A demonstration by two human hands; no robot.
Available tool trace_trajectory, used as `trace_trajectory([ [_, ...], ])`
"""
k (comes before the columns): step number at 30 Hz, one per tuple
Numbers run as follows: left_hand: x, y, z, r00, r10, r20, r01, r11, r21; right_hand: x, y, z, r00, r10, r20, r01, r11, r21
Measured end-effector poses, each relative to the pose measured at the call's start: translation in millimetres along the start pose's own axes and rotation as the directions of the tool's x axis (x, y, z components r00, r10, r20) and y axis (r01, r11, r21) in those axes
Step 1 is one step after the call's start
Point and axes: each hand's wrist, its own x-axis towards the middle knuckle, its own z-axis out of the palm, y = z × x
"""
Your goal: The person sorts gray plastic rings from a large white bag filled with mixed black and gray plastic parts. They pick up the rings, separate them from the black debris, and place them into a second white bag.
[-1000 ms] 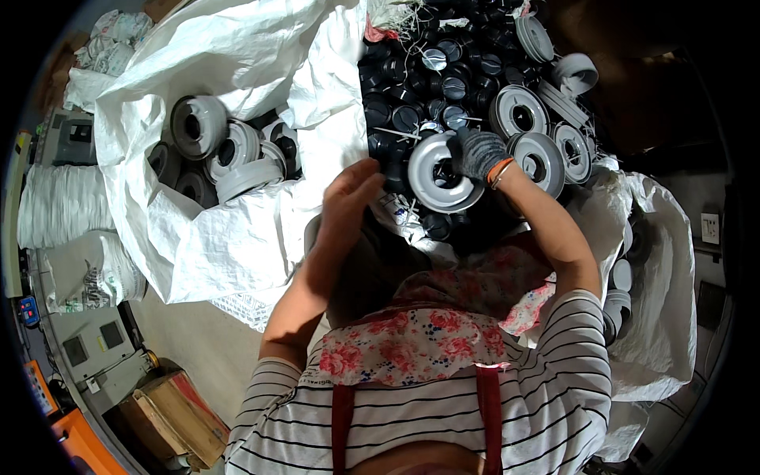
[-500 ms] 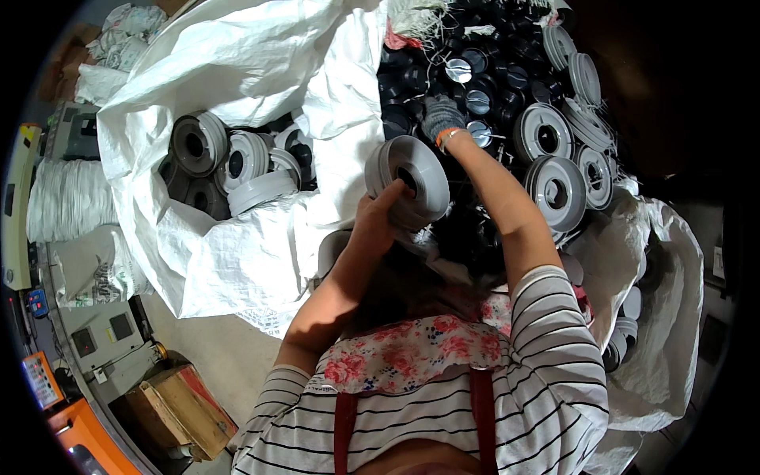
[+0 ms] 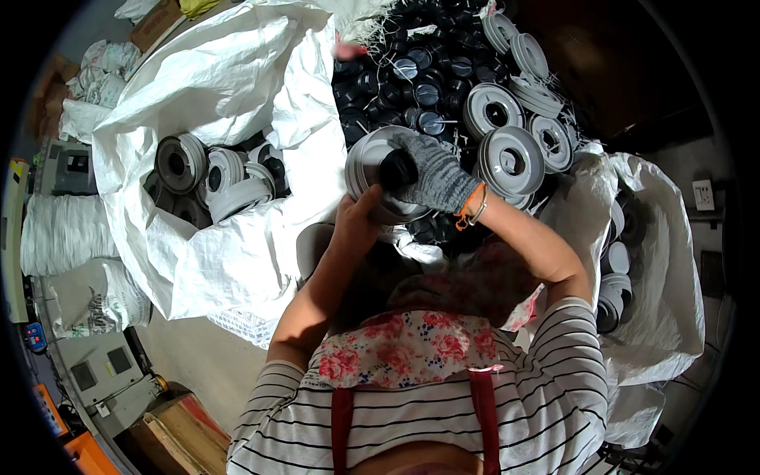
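Note:
My bare left hand [image 3: 356, 223] grips the rim of a round grey plastic part [image 3: 362, 158], its ridged side wall turned left. Over the middle of that part, my right hand [image 3: 435, 172], in a grey knit glove, has its fingers closed around a black round cap [image 3: 397, 169]. The cap sits at the grey part's centre; how deep it goes in I cannot tell. Just beyond both hands lies a heap of black caps [image 3: 427, 93], some with silvery tops. Several similar grey round parts [image 3: 511, 161] lie at the heap's right side.
A large white woven sack [image 3: 214, 265] on the left holds several grey parts [image 3: 176, 164] with dark centres. Another whitish sack [image 3: 657, 309] at the right contains more parts. Grey electrical boxes [image 3: 103, 372] and cardboard [image 3: 186, 435] line the lower left.
My right hand has come back from the heap to the grey part, bringing a black cap to its centre. My left hand has shifted slightly left and down with the part.

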Motion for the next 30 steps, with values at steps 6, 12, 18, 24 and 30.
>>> trace_trajectory([
  [6,-31.5,19.0,18.5,0.997,-0.063,0.048,0.060,0.996,0.065,-16.8,-2.0,-4.2,0.938,-0.307,0.161,0.321,0.945,-0.070],
  [12,-47.2,31.1,25.3,0.977,-0.183,0.106,0.172,0.979,0.109,-34.2,-18.2,-17.5,0.921,-0.350,0.172,0.361,0.932,-0.037],
  [18,-46.8,2.7,38.9,0.990,0.015,-0.139,0.013,0.980,0.197,-47.8,-2.9,-11.2,0.762,0.273,0.587,-0.524,0.793,0.312],
  [24,-59.2,13.8,38.2,0.994,0.111,0.021,-0.083,0.593,0.801,-42.9,21.3,13.9,0.880,-0.035,0.474,-0.196,0.881,0.430],
  [30,-35.6,85.6,10.4,0.653,0.753,-0.077,-0.225,0.291,0.930,-16.8,6.5,-34.0,0.978,0.107,0.176,-0.099,0.994,-0.055],
])
